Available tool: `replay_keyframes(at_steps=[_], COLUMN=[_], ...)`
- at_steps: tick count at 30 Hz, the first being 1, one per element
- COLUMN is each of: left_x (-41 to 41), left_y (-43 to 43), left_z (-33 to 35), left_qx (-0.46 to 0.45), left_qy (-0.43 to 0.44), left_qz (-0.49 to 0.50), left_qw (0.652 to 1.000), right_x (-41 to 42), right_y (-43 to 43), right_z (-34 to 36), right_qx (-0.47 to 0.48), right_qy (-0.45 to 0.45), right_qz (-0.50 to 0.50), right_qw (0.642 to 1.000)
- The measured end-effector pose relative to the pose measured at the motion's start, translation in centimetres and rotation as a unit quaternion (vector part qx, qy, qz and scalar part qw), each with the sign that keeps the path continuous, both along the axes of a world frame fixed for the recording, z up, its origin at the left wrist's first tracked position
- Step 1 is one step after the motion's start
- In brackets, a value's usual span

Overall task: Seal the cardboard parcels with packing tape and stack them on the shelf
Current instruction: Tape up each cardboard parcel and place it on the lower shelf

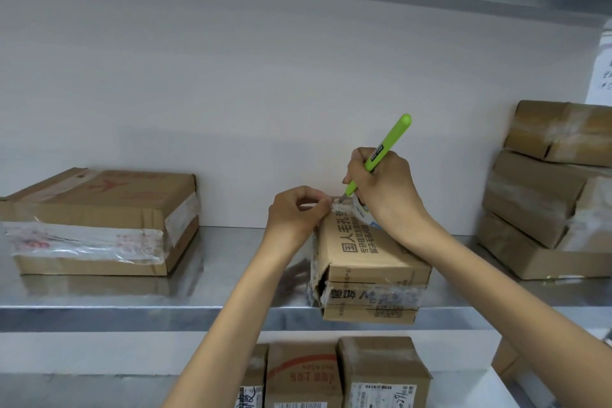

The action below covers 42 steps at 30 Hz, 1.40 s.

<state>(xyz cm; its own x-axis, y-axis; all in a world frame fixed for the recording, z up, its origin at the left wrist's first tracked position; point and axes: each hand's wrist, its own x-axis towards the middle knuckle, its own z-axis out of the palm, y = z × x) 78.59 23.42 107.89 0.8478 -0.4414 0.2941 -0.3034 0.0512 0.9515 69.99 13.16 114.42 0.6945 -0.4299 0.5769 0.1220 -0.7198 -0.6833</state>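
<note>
While the left hand (pixel 291 219) pinches tape (pixel 335 206) at the box's (pixel 364 258) far edge, the right hand (pixel 387 189) grips a green knife (pixel 381 156) above the tape roll (pixel 362 214); the creased, taped box sits at five o'clock on the shelf (pixel 132 295).

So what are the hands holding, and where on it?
Right hand grips the green cutter around its lower barrel; left hand pinches tape at the far edge of the parcel.

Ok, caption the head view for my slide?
Left hand pinches tape on the parcel while right hand sets a green knife to it.
</note>
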Motion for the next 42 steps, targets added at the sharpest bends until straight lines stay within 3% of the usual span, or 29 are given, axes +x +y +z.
replay_keyframes(at_steps=[9,14,19,23,26,27,29,31,36,38,40,42], left_x=[-0.2,-0.3,-1.2,-2.2,-2.4,-2.4,-2.5,-2.4,-2.3,-2.4,-2.4,-2.5], left_y=[0.1,0.3,-0.6,-1.5,-1.6,-1.7,-1.7,-1.6,-1.5,-1.4,-1.4,-1.5], left_z=[0.1,0.6,1.7,1.8,1.6,1.5,1.4,1.5,1.6,1.6,1.6,1.6], left_qx=[0.006,0.014,0.001,-0.013,-0.027,-0.033,-0.041,-0.037,-0.024,-0.022,-0.017,-0.014], left_qy=[-0.003,0.004,0.076,0.124,0.149,0.158,0.167,0.161,0.140,0.139,0.139,0.136], left_qz=[0.007,-0.012,-0.031,-0.049,-0.055,-0.057,-0.057,-0.055,-0.053,-0.052,-0.051,-0.049], left_qw=[1.000,1.000,0.997,0.991,0.987,0.985,0.983,0.985,0.988,0.989,0.989,0.989], right_x=[0.5,0.3,-0.9,-4.6,-7.3,-7.7,-8.2,-8.3,-7.8,-8.0,-8.5,-8.9], right_y=[-0.7,-0.8,-1.4,-5.1,-9.4,-10.6,-12.0,-12.4,-13.6,-13.6,-12.6,-10.2], right_z=[-0.1,-0.4,1.1,1.8,-1.4,-3.2,-6.3,-8.5,-9.6,-9.0,-7.2,-4.4], right_qx=[-0.049,-0.026,0.054,-0.090,-0.298,-0.314,-0.221,-0.193,-0.357,-0.363,-0.320,-0.229], right_qy=[0.018,-0.020,-0.062,-0.084,0.020,0.086,0.207,0.264,0.306,0.341,0.260,0.071], right_qz=[-0.005,0.024,0.053,0.022,-0.115,-0.137,-0.118,-0.076,-0.103,-0.119,-0.147,-0.132], right_qw=[0.999,0.999,0.995,0.992,0.947,0.935,0.946,0.942,0.876,0.859,0.899,0.962])
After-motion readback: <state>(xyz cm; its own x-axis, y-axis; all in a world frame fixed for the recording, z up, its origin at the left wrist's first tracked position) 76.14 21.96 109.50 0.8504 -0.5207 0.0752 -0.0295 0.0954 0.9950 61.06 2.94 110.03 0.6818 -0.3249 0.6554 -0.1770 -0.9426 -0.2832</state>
